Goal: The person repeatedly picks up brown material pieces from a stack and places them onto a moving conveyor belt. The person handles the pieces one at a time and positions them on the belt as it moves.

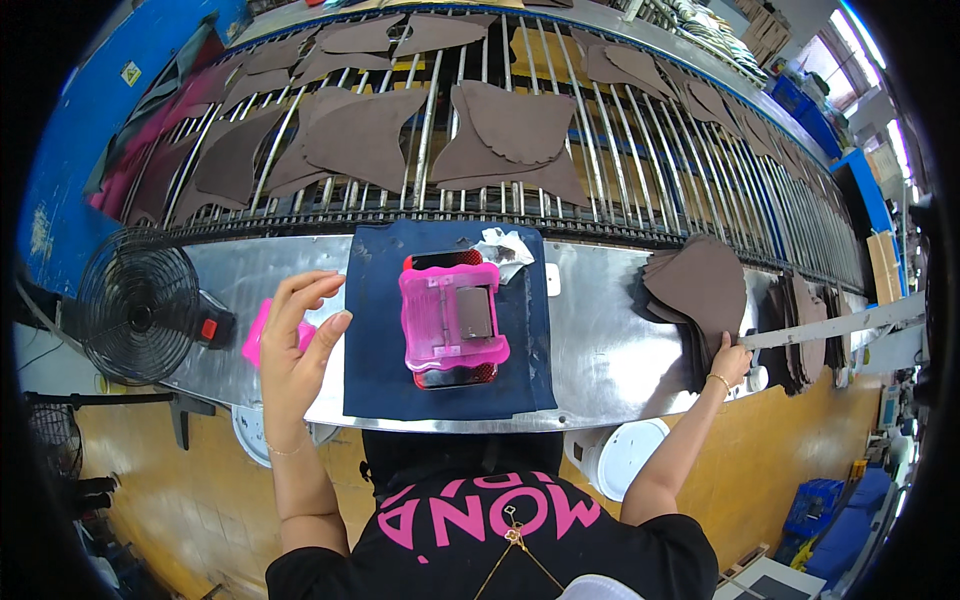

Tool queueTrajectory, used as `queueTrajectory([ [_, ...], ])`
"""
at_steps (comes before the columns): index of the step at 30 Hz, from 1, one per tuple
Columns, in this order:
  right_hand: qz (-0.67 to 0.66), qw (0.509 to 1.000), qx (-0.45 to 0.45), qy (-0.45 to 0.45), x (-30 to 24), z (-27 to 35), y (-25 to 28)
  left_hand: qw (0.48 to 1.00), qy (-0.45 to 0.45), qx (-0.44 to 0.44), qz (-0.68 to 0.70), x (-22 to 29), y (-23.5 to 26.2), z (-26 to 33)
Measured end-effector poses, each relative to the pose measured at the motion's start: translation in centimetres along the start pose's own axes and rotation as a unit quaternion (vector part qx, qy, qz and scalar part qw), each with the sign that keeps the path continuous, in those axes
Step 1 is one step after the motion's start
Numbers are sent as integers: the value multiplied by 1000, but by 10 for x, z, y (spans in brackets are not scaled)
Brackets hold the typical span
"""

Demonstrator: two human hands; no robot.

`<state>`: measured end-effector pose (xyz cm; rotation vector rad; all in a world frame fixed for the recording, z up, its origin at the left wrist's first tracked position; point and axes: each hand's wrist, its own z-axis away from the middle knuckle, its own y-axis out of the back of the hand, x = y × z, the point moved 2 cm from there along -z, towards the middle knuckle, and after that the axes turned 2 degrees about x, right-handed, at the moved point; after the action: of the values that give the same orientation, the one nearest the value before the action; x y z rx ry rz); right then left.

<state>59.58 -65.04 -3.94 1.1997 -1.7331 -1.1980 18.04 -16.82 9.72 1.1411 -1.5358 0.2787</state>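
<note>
My left hand [302, 350] is raised over the left part of the metal table, fingers apart and holding nothing. Just behind it lies a bright pink plastic piece [257, 335], partly hidden by the hand. To the right, my right hand [731, 364] pinches the near edge of a stack of dark brown cut fabric pieces [708, 285]. How many layers it grips I cannot tell. Between my hands, a translucent pink wavy-edged tray [425, 325] sits over a black-and-red item [455, 378] on a dark blue mat [385, 390]. A grey-brown block [474, 313] rests inside the tray.
Beyond the table runs a rack of metal rods [425, 150] bearing several brown cut pieces [520, 125]. A black wire fan [140, 308] stands at left. Crumpled white paper [505, 252] lies on the mat. A pale bar [840, 322] crosses near more upright brown pieces [800, 335].
</note>
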Motion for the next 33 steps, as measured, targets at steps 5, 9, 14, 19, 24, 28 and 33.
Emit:
queueTrajectory([
  [5,0,1000,-24,12,5,-2,-3,1000,4,2,-2,-3,4,6],
  [9,22,999,21,26,-6,8,8,1000,23,1,4,-3,6,10],
  [14,13,998,24,55,-6,2,19,1000,13,-1,2,-6,2,8],
  [19,-19,994,-3,111,-6,-7,50,1000,9,-14,-1,-7,-1,5],
  [24,-233,941,135,207,-20,1,115,1000,0,-24,1,-7,-5,-1],
  [28,-463,854,81,222,-53,14,173,999,-41,-33,2,-1,-9,-14],
  [33,-676,673,-9,300,-124,83,235,990,-47,25,134,6,-31,-46],
])
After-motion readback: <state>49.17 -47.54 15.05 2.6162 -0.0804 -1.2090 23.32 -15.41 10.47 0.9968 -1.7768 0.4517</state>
